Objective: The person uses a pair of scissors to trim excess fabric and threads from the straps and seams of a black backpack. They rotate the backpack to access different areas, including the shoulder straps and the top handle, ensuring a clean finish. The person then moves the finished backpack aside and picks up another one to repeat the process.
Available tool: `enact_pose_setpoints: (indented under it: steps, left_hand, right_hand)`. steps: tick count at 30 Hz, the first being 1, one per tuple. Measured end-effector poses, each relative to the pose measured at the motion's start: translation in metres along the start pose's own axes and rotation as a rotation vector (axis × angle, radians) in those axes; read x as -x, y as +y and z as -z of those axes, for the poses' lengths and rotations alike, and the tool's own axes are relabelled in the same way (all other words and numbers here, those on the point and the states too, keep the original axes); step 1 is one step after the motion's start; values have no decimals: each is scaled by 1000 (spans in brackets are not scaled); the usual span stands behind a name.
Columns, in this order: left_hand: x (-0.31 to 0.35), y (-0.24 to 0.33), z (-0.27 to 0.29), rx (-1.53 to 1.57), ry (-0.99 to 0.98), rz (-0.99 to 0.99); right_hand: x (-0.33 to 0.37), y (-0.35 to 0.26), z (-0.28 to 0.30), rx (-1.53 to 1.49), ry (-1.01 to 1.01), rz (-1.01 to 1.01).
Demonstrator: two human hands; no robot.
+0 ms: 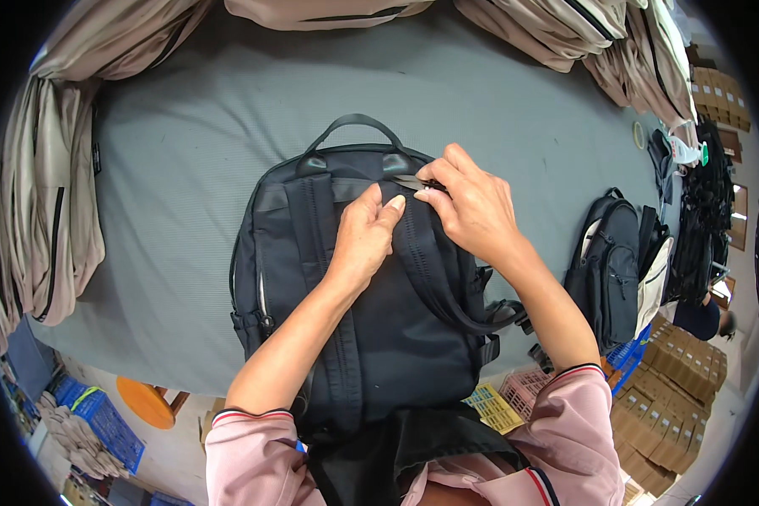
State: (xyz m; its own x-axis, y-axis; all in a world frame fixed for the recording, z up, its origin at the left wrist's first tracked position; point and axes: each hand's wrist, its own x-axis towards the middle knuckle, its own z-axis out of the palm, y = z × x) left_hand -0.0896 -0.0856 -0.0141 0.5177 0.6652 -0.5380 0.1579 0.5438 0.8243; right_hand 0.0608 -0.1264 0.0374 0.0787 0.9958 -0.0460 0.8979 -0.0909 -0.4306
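A dark navy backpack (pixel 413 363) lies with its strap side up and its carry handle (pixel 356 121) pointing away from me. My left hand (pixel 367 232) rests on the upper back, its thumb and fingers pinching the top of the right shoulder strap (pixel 422 253). My right hand (pixel 476 202) is closed around small thread snips (pixel 408 180). Their pale metal blade lies against the strap's top seam, close to my left fingertips; the rest is mostly hidden in my fingers. The left shoulder strap (pixel 312 219) lies flat beside my left hand.
Grey cloth (pixel 177 211) covers the table. Beige bags (pixel 59 194) are heaped along its left and far edges. On the right stand another dark backpack (pixel 611 270) and a pump bottle (pixel 687 152). Crates (pixel 493 408), a wooden stool (pixel 148 403) and stacked cartons (pixel 670 388) are below.
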Motion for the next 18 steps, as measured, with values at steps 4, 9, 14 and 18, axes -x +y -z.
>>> enact_pose_setpoints:
  steps: [4, 9, 14, 18]
  left_hand:
    - [0, -1, 0, 10, 0, 8]
    - [1, -1, 0, -19, 6, -10]
    - [4, -3, -3, -96, 50, -40]
    - [0, -19, -3, -185, 99, -145]
  right_hand:
    - [-4, 0, 1, -2, -23, 23]
    - [-7, 5, 3, -156, -80, -63]
    - [-6, 8, -1, -290, -114, -180]
    - [-3, 5, -1, -315, -103, -222]
